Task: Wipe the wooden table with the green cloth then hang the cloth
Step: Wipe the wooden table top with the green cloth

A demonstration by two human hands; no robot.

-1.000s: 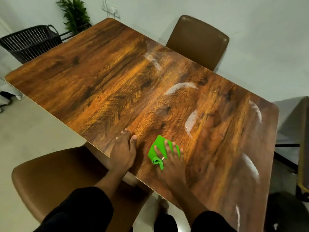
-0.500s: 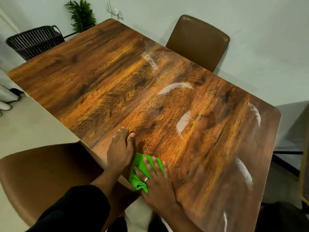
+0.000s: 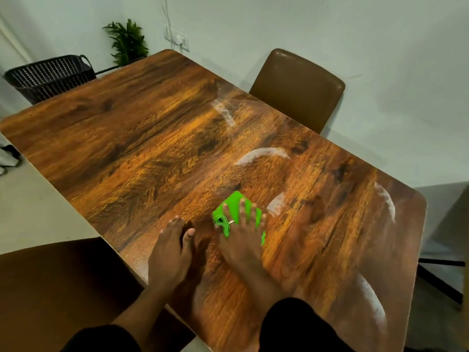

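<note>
Green cloth sits bunched on the wooden table, near the edge closest to the person. Right hand is pressed flat on top of it, fingers spread wide, palm pinning the cloth to the wood rather than gripping it; a ring shows on one finger. Left hand lies just beside it, apart from the cloth, open and flat on the table with nothing in it. Dark sleeves cover both forearms low in the view. Pale curved smears mark the glossy surface ahead of the cloth and off to the right. Brown chair stands at the far side, another brown chair at the near left. Black basket and a green plant sit by the wall beyond the far corner.
</note>
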